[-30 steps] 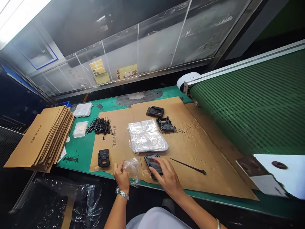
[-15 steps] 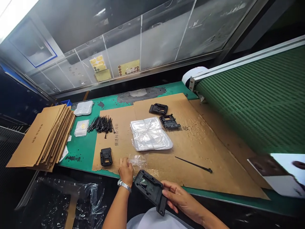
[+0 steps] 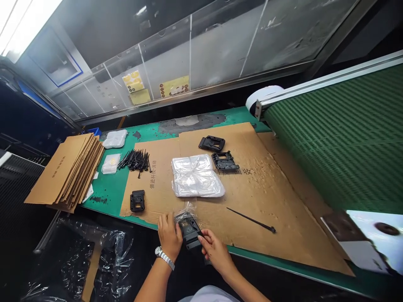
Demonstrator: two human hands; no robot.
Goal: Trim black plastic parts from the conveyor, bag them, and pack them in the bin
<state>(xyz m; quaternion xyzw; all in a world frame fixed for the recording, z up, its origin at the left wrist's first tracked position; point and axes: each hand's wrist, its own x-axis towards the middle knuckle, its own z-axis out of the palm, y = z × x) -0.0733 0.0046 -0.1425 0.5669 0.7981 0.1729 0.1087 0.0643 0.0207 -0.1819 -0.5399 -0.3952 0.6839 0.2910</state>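
At the table's front edge, my right hand [image 3: 215, 251] grips a black plastic frame-like part [image 3: 191, 235] by its near end. My left hand [image 3: 169, 235] is closed at the part's left side, on a small clear plastic bag [image 3: 188, 209]. The bag's film lies around the far end of the part; how deep the part sits inside is hard to make out. A similar black part [image 3: 137, 200] lies on the cardboard to the left. Beyond my hands sits a stack of clear bags [image 3: 197, 176]. One black cable tie [image 3: 252, 219] lies to the right.
Two more black parts, a frame [image 3: 212, 143] and a bracket [image 3: 225, 161], lie behind the bags. A cable tie pile [image 3: 135, 160], small bag packs [image 3: 111, 163] and stacked cardboard [image 3: 59, 172] are at left. A green conveyor [image 3: 340, 130] slopes along the right.
My right hand has moved the black part forward and left, up to the small bag. My left hand has shifted slightly right, and the bag's film now lies over the part's far end.
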